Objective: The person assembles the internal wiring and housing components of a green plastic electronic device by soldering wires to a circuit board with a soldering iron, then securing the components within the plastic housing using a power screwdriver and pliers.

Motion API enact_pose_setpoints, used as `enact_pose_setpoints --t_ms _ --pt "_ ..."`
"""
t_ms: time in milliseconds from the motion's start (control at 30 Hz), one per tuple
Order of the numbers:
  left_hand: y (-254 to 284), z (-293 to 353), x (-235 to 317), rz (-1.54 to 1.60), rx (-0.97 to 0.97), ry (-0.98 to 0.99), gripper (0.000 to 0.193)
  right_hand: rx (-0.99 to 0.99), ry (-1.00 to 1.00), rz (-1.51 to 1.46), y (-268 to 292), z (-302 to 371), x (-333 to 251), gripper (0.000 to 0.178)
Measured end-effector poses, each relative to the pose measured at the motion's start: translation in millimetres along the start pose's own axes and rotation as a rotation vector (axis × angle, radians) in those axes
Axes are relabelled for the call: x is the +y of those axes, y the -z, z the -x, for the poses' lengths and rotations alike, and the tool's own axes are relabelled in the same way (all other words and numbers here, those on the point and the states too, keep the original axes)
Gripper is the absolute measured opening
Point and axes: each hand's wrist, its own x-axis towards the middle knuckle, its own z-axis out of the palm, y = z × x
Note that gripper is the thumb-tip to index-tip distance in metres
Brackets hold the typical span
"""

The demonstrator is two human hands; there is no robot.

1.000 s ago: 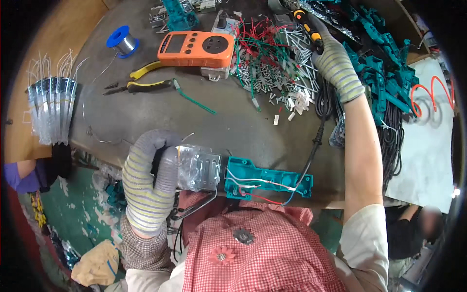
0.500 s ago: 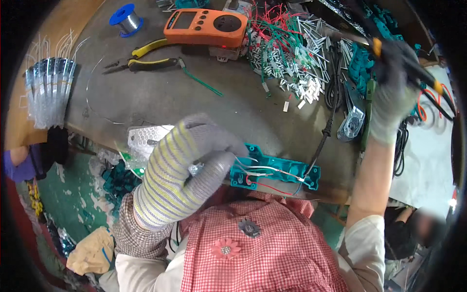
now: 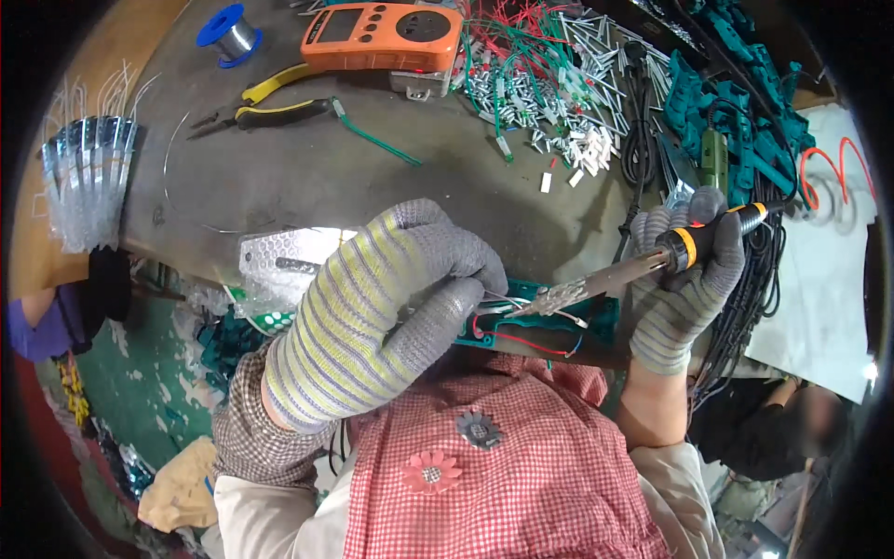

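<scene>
Both my hands wear grey striped knit gloves. My right hand [image 3: 675, 317] is closed round the black and orange handle of a soldering iron [image 3: 605, 278], whose tip points left. That tip lies over the wires beside my left fingertips; whether it touches them I cannot tell. My left hand [image 3: 372, 312] is closed in a pinch of thumb and forefinger on thin wires [image 3: 501, 302] over a teal plastic housing [image 3: 603, 321]. A red wire [image 3: 521, 344] curves along the housing's near side. My left hand and the iron cover much of the housing.
An orange multimeter [image 3: 382, 37], yellow-handled pliers [image 3: 279, 114] and a solder spool [image 3: 229, 37] lie at the back. Loose small parts and red and green wires [image 3: 521, 84] are heaped beyond my hands. Teal housings [image 3: 736, 140] and black cables [image 3: 745, 317] crowd the right. Another person [image 3: 764, 424] is at lower right.
My right hand has brought the soldering iron down and left from the far right to the housing. My left hand has shifted slightly right, still pinching the wires.
</scene>
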Motion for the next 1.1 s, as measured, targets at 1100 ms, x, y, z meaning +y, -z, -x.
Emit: enact_pose_setpoints --t_ms 1100 --pt "-33.9 24.2 48.0 -0.474 0.158 -0.043 0.02 0.016 -0.061 -0.036 38.9 6.7 -48.1 0.032"
